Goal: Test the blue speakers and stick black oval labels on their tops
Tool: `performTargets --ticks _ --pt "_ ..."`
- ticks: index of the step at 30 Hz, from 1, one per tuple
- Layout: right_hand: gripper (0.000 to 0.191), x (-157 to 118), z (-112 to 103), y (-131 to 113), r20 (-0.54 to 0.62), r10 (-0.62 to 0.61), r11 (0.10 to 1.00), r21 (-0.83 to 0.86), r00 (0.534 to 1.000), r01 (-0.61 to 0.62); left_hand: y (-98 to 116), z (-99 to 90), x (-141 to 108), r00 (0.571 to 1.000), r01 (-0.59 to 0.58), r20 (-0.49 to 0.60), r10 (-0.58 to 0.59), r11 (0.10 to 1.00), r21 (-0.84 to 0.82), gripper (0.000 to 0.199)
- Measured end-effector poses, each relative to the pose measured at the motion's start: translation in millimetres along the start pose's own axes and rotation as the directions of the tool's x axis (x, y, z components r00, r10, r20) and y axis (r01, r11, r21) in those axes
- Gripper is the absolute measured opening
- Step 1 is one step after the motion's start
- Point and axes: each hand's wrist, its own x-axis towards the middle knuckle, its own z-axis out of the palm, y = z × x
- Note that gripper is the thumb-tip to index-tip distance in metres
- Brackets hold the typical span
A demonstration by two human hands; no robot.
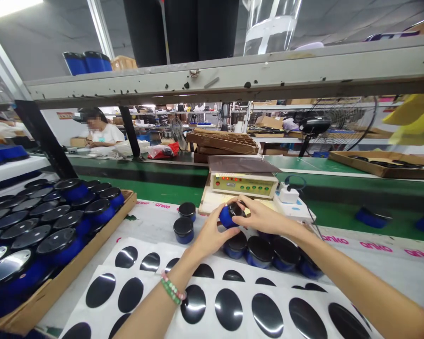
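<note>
Between my two hands, a blue round container with a glossy black top is held up, tilted, over the bench. My left hand curls its fingers and thumb around the left and lower side; a beaded bracelet is on that wrist. Fingers of my right hand grip the top and right side. Behind and below my hands stands a group of similar blue containers, and two more containers stand to the left. Under my forearms lie white sheets of black oval stickers.
A cardboard tray full of blue containers sits at left. Beyond my hands are a device with lit red digits and a white power strip. More containers lie on the green belt. A shelf beam crosses overhead. A person sits across.
</note>
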Motion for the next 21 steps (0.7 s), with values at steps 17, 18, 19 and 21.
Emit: performTargets --ticks 17,18,19,21 --pt "0.025 12 25 -2 -0.152 -0.042 0.965 0.250 0.988 0.080 12 -5.0 -5 0.981 -0.095 -0.164 0.104 0.994 0.060 0.059" --pt "0.025 11 26 -3 -0.156 -0.040 0.968 0.238 0.987 0.077 11 -5.4 -5 0.982 -0.097 -0.154 0.107 0.993 0.071 0.060" --pt "0.025 9 28 -5 -0.159 -0.039 0.971 0.226 0.987 0.075 10 -5.5 -6 0.983 -0.098 -0.147 0.110 0.991 0.087 0.060" --pt "0.025 8 30 -10 -0.160 -0.036 0.978 0.199 0.986 0.068 11 -4.5 -6 0.984 -0.093 -0.142 0.112 0.987 0.135 0.059"
